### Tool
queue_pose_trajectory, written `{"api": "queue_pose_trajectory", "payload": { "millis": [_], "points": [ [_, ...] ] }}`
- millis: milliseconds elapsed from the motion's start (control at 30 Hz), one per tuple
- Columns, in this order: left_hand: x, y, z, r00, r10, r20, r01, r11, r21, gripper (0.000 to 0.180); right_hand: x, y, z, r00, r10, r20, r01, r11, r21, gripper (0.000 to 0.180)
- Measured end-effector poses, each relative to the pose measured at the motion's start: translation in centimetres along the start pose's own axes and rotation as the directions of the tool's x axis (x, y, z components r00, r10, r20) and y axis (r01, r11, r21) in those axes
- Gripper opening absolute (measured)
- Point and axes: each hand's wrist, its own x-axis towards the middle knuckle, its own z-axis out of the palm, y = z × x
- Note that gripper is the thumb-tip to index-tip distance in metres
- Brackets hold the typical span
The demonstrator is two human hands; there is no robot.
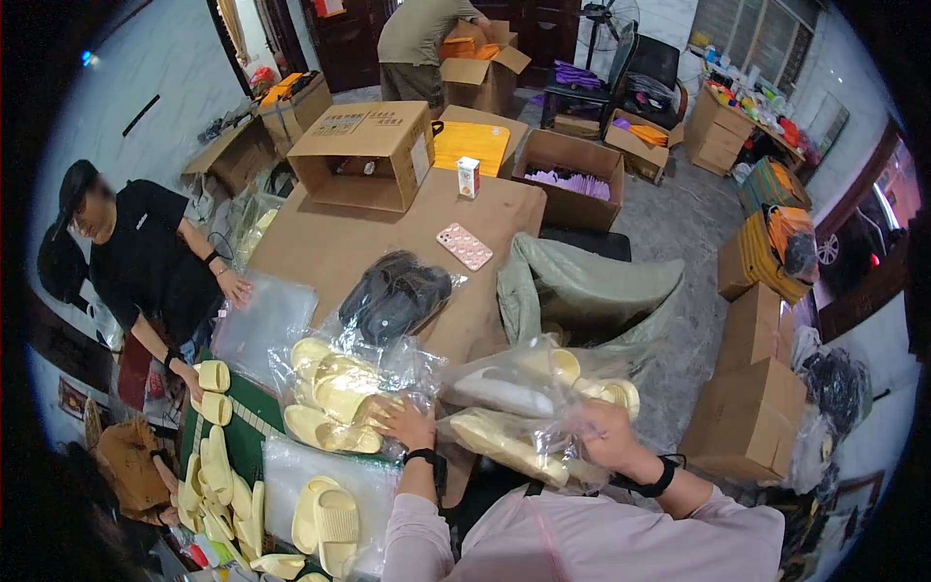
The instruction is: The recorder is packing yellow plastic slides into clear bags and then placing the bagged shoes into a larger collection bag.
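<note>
Bagged yellow slippers, two lots, lower centre of frame, one under each hand.

Left hand: released, fingers spread flat on a clear bag of yellow slippers lying just above and left of it on the counter. Right hand: clenched on the plastic of a second bag of slippers, which extends left of it, between the two hands. Black slippers in a bag sit above, mid-frame. Loose yellow pair at lower left on a plastic sheet. Another person's hand presses a bag at left. Open cardboard box and small pink tray at the upper centre.
</note>
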Motion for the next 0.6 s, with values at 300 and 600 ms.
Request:
{"api": "queue_pose_trajectory", "payload": {
  "millis": [300, 600],
  "points": [
    [1.1, 1.8, -0.1, 0.971, -0.206, -0.122, 0.209, 0.978, 0.009, 0.059, -0.7, 1.2, 0.3, 0.976, -0.194, 0.101, 0.196, 0.98, -0.015, 0.018],
    [-0.6, -2.0, 0.3, 0.972, -0.082, -0.221, 0.066, 0.995, -0.078, 0.036, -2.4, 0.9, -0.3, 0.99, -0.138, 0.026, 0.14, 0.988, -0.062, 0.013]
  ]
}}
